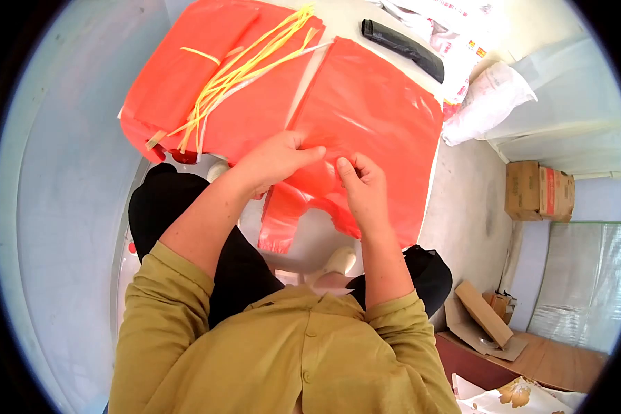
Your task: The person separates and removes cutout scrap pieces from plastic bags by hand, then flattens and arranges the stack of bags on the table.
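A stack of red plastic bags [383, 103] lies flat at the near side of the table, its cut-out handle ends hanging over the edge toward my lap. My left hand [283, 160] pinches the top red plastic bag [315, 181] near its handle end, thumb on top and fingers mostly hidden. Close by on the right, my right hand [363, 186] grips the same bag between thumb and curled fingers. The film between both hands is bunched and shiny. One handle strip [280, 224] dangles below my left hand.
More red bags [186, 62] are piled at the left, with a bundle of yellow ties [234, 72] across them. A black roll [403, 50] and white printed sacks [486, 96] are at the back right. Cardboard boxes [538, 191] stand farther right.
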Motion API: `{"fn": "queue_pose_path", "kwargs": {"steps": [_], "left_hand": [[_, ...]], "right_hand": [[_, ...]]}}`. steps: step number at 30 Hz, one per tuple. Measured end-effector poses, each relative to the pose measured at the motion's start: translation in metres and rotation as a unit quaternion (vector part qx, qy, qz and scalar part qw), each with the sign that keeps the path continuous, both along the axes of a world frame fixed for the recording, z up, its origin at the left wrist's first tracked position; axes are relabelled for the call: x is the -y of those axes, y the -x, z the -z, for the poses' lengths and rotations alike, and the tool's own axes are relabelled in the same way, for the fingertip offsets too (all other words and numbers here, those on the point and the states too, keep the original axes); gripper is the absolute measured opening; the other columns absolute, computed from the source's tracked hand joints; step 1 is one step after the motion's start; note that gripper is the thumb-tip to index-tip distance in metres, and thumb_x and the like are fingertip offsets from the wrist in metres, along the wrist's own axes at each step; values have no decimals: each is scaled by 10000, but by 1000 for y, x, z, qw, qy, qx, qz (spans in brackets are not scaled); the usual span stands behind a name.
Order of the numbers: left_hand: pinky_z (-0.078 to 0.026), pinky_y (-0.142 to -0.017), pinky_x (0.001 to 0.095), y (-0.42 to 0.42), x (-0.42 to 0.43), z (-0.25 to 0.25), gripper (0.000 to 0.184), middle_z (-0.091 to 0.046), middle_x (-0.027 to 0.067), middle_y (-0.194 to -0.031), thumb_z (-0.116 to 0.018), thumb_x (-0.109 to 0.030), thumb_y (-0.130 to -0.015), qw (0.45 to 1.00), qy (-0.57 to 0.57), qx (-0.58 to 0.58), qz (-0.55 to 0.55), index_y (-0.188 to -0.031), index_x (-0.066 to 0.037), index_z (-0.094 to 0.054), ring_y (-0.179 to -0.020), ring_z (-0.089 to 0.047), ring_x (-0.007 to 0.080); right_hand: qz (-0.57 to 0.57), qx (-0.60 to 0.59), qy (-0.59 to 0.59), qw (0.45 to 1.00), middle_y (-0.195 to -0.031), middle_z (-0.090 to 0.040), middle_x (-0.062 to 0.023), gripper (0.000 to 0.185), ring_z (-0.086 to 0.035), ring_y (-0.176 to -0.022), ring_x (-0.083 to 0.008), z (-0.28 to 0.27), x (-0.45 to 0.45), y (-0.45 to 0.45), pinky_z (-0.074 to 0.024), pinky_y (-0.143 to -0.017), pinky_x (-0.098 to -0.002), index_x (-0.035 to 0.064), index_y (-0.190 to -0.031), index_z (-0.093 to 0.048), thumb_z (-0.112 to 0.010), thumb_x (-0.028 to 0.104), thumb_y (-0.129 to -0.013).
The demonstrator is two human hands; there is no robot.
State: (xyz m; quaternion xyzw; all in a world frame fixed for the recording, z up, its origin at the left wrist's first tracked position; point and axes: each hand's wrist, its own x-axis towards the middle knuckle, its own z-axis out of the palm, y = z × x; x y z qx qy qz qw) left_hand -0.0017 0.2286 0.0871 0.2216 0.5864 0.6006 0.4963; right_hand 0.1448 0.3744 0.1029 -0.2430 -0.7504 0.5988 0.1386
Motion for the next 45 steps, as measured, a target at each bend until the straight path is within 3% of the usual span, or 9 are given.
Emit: {"fn": "queue_pose_path", "kwargs": {"steps": [10, 13, 17, 22, 29, 32, 35, 38, 45], "left_hand": [[-515, -773, 310, -2, -3, -12, 337, -703, 59, -1092, -582, -283, -1028, 996, 4, 78, -36, -1267, -53, -644, -931, -647, 129], [-511, -801, 309, -3, -3, -12, 340, -701, 58, -1115, -591, -269, -1022, 996, -9, 77, -36, -1278, -52, -644, -954, -643, 133], [-504, -828, 317, -4, -4, -5, 351, -697, 53, -1120, -608, -251, -1008, 999, -16, 47, -18, -1294, -49, -639, -968, -631, 133], [-502, -833, 314, -7, 0, -22, 336, -696, 55, -1100, -631, -213, -976, 1000, 4, -5, 7, -1264, -40, -642, -957, -625, 130], [-517, -801, 310, -2, -1, -12, 309, -700, 65, -1066, -624, -192, -974, 1000, -15, -21, 5, -1235, -27, -646, -924, -639, 135], [-517, -808, 311, -3, -5, -7, 299, -698, 57, -1061, -601, -221, -1003, 999, -35, 11, -13, -1224, -25, -654, -940, -638, 130], [-542, -744, 291, -7, -4, -25, 219, -704, 31, -1023, -578, -222, -1042, 997, 16, 62, -50, -1158, -53, -656, -869, -659, 104], [-542, -697, 285, -5, -7, -5, 227, -703, 28, -988, -567, -253, -1051, 998, -24, 50, -42, -1141, -64, -657, -809, -657, 98], [-550, -725, 279, -3, -7, -5, 217, -697, 26, -975, -599, -254, -1038, 994, -23, 78, -78, -1109, -59, -661, -828, -652, 96]], "right_hand": [[-2, 29, 53, 998, -845, -646, 8, 108, -582, -797, -63, -7, 3, -19, -473, -715, -249, -9, -970, -684, -669, 97, -954], [-221, 68, 81, 970, -870, -654, -1, 124, -592, -822, -70, -16, -11, -41, -483, -730, -271, -9, -971, -684, -696, 106, -930], [-113, 23, 117, 986, -848, -634, 5, 138, -568, -789, -73, -5, -16, -33, -477, -726, -272, 5, -942, -673, -710, 136, -920], [-7, 27, 38, 999, -819, -614, 23, 150, -540, -748, -61, -3, -6, -6, -455, -679, -248, 6, -953, -670, -691, 154, -953], [-10, -16, 58, 998, -798, -598, 33, 135, -511, -718, -43, -3, 9, 1, -434, -636, -242, -7, -1006, -686, -672, 123, -972], [-26, 19, 71, 997, -934, -655, 36, 192, -541, -825, -44, -3, 5, -2, -461, -761, -241, -11, -1098, -704, -665, 149, -998], [-24, 33, 53, 998, -936, -660, 34, 186, -545, -825, -45, 0, 1, -5, -463, -762, -244, -10, -1100, -703, -667, 140, -995], [-10, -3, 40, 999, -796, -604, 27, 127, -514, -714, -47, 4, 3, -5, -434, -635, -241, -11, -989, -688, -667, 113, -976], [9, 5, 41, 999, -833, -642, 19, 116, -557, -754, -55, -9, 9, -10, -461, -685, -243, -10, -988, -688, -663, 102, -973]]}}
